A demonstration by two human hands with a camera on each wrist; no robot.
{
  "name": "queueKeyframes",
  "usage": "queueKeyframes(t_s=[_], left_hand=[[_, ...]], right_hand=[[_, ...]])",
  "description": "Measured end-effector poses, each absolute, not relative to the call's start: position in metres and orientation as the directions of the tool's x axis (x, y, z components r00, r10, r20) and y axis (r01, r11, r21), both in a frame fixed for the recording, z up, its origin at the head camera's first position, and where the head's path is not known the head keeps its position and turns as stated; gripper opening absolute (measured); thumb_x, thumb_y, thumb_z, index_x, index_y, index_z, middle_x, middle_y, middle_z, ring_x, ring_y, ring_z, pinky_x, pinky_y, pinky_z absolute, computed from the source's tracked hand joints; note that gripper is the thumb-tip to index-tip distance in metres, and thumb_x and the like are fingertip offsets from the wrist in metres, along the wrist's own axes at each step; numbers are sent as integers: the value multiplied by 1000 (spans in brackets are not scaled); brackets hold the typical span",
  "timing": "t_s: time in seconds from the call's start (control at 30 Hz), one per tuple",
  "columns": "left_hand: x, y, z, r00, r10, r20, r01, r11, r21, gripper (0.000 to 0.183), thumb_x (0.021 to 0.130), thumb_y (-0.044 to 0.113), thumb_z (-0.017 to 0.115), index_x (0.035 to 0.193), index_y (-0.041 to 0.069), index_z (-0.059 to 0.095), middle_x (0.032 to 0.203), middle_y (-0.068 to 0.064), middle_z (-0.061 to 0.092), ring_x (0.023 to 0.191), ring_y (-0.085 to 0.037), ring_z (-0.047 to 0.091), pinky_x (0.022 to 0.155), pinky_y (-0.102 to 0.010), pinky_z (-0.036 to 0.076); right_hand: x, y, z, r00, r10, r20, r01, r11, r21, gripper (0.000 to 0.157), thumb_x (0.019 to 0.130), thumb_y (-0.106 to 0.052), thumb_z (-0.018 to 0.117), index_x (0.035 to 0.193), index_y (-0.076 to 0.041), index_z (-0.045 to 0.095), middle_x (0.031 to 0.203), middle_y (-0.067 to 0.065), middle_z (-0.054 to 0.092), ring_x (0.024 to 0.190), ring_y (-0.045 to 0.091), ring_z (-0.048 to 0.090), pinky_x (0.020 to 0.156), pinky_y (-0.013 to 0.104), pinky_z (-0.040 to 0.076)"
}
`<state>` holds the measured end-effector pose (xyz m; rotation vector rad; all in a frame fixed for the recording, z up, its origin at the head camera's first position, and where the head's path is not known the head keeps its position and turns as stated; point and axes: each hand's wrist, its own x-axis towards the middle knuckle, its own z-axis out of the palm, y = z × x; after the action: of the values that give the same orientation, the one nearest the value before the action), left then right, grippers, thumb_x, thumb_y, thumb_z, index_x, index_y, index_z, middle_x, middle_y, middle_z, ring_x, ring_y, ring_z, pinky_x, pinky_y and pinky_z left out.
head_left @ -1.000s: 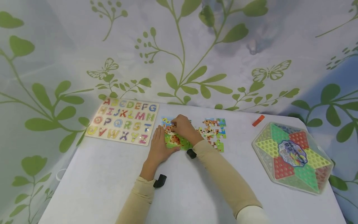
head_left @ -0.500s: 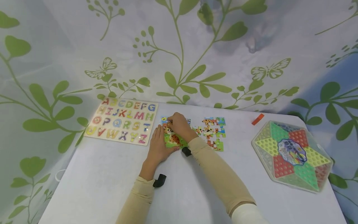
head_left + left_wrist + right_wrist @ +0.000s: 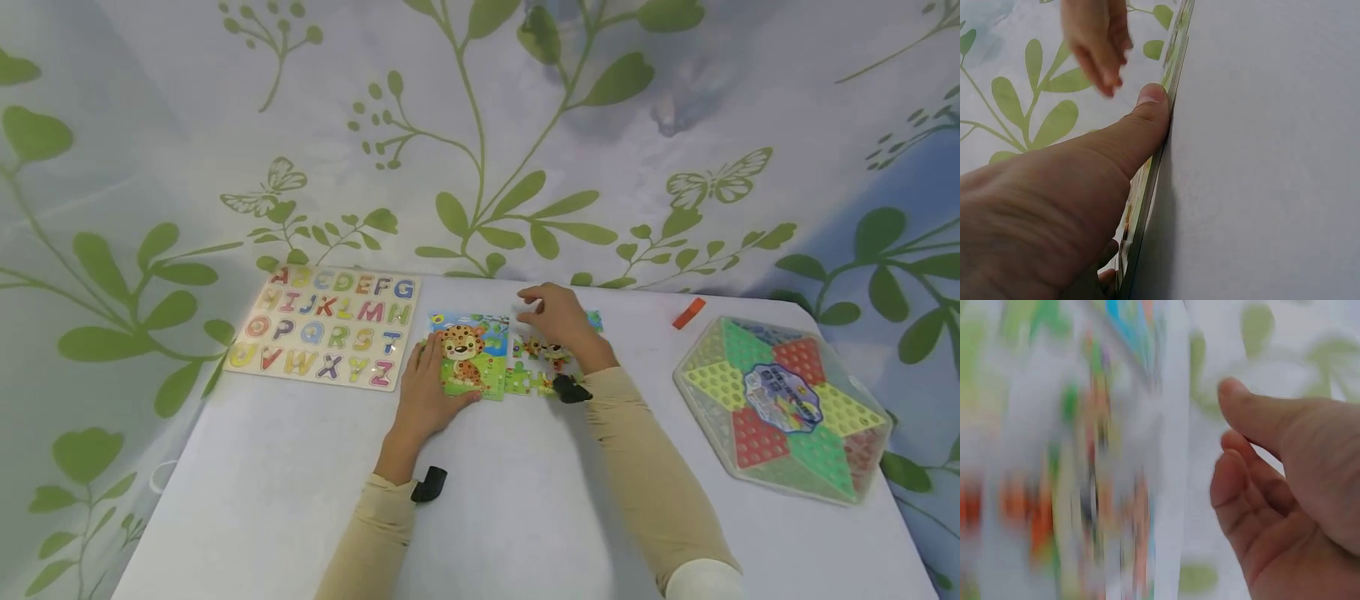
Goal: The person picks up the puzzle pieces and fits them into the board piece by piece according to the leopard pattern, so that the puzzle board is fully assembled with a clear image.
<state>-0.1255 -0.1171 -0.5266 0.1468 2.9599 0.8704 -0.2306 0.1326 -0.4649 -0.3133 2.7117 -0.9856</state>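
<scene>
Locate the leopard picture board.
In the head view, the leopard picture board lies centrally between the alphabet board (left) and the jigsaw pieces (right), the left hand at its left edge.

On my feed the game box [image 3: 783, 408] looks like clear, glossy plastic and the alphabet board [image 3: 327, 319] like smooth painted wood. I read the leopard picture [image 3: 471, 362] as printed card, the tan sleeves [image 3: 660, 475] as matt, wrinkled cloth, the tabletop [image 3: 510, 508] as smooth.
</scene>
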Motion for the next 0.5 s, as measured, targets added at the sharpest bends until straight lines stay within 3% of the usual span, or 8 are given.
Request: queueKeyframes(t_s=[0.17,0.33,0.5], left_hand=[[-121,-119,-526,-995,85,-44,46,831,554,121,79,55,83,165,10,12,173,-8,13,159,-38,10,126,-62,18],[-118,-120,-525,-995,85,-47,45,835,548,120,79,54,83,165,9,13,173,-9,13,159,-38,10,126,-62,18],[-124,-120,-525,-994,109,-26,79,840,536,120,80,57,81,165,8,12,173,-10,13,160,-37,9,127,-60,18]], right_hand=[[-232,187,-473,-944,-264,-197,-83,770,-632,52,98,-26,71,145,-11,58,136,16,62,108,31,61,79,43,54],[-231,201,-486,-934,-285,-215,-99,785,-611,57,95,-26,74,146,-8,57,128,17,58,103,31,59,85,44,51],[-237,196,-486,-940,-272,-205,-118,824,-554,43,96,-24,73,135,-6,66,127,20,57,103,33,60,87,48,53]])
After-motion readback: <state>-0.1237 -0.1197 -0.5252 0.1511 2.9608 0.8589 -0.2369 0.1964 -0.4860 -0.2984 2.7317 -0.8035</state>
